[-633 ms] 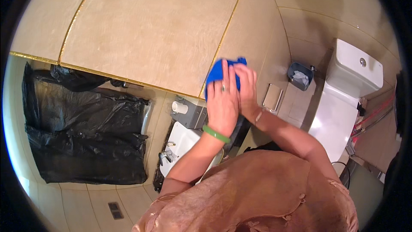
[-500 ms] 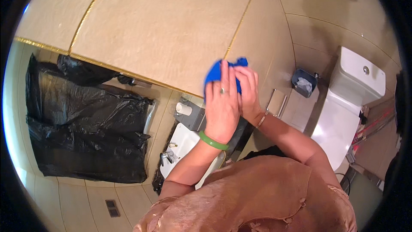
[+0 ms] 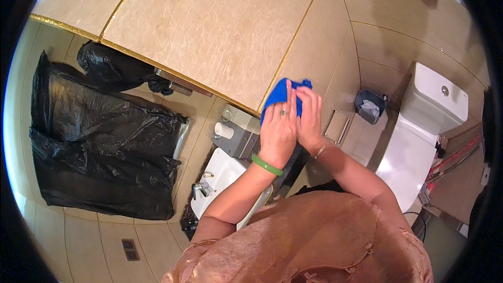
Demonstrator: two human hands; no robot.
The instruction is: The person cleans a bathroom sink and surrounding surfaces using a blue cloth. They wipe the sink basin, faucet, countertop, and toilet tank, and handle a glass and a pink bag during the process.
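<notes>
A blue cloth (image 3: 277, 95) is pressed against the beige tiled wall (image 3: 204, 36), over its lower corner beside a gold seam. My left hand (image 3: 279, 135) lies on the cloth with its fingers long and close together, a ring on one finger and a green bangle at the wrist. Right beside it, my right hand (image 3: 310, 120) bends its fingers over the cloth's right part. The two hands touch or nearly touch. Both palms and the fabric under them are hidden from view.
Left of my hands are a grey box with a white roll (image 3: 223, 130), a white washbasin (image 3: 217, 178) with a tap (image 3: 199, 191), and black plastic sheeting (image 3: 105, 141). To the right stand a small bin (image 3: 370, 106), a paper holder (image 3: 337, 127) and a white toilet (image 3: 411, 152).
My hands and the cloth sit slightly farther right and lower in the picture. The wall edge has shifted similarly, so they stay near the same corner. Both hands keep hold of the cloth.
</notes>
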